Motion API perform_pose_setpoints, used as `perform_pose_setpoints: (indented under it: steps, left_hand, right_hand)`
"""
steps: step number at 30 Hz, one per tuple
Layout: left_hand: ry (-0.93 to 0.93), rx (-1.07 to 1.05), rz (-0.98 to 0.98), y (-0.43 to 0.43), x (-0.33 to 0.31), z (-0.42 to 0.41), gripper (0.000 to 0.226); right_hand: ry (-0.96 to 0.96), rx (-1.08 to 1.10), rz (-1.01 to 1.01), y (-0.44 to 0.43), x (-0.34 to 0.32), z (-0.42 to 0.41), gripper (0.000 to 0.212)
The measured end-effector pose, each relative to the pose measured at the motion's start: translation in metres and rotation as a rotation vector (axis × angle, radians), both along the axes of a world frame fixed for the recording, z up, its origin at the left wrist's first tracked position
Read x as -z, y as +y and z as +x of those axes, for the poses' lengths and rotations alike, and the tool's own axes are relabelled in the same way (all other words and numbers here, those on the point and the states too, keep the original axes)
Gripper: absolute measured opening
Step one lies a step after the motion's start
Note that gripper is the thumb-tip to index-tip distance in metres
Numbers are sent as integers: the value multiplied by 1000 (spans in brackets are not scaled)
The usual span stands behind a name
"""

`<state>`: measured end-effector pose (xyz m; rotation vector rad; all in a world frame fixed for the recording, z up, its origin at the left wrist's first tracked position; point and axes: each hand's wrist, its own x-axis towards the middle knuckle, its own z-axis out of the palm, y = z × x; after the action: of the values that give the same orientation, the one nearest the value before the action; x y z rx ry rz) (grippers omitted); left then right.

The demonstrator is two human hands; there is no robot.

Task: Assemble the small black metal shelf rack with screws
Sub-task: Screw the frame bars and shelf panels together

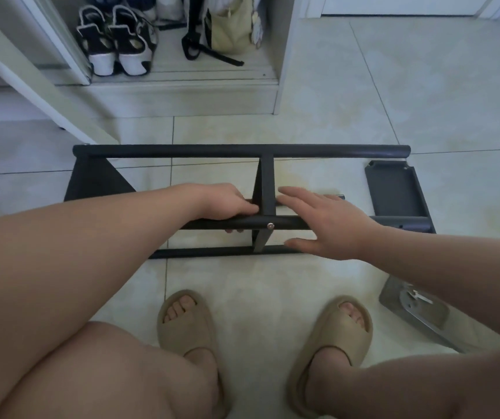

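The black metal rack frame [236, 151] lies on the tiled floor in front of me, with long round bars and a flat cross piece [264, 182] in the middle. A silver screw [270, 225] sits in the near upper bar at the cross piece. My left hand [227, 202] grips that bar just left of the cross piece, fingers curled under it. My right hand [324, 220] hovers over the bar on the right with fingers spread and straight. A separate black end panel [395, 192] lies flat on the floor at the right end.
A clear plastic bag with metal hardware [421, 313] lies on the floor at the lower right. My feet in beige slippers [187, 323] are just before the rack. A low cabinet with shoes [116, 43] and a bag stands behind.
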<state>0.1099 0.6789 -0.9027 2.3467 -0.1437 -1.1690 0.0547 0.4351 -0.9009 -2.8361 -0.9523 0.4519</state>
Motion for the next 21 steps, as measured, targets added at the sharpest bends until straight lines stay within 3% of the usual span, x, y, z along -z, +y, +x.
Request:
perform_pose_setpoints:
  steps: [3, 8, 13, 17, 21]
  left_hand:
    - [41, 30, 25, 9, -19, -10, 64]
    - [-29, 161, 168, 10, -36, -19, 41]
    - [-233, 89, 202, 7, -45, -29, 31]
    - [-441, 33, 230, 12, -54, -25, 18]
    - [-529, 32, 238, 19, -57, -14, 12]
  right_hand:
    - [6, 63, -153, -15, -8, -3, 48]
    - [39, 158, -273, -15, -13, -1, 23]
    - [8, 224, -228, -11, -26, 4, 18]
    - [-112, 253, -147, -5, -39, 13, 22]
    - [-238, 270, -141, 0, -41, 25, 26]
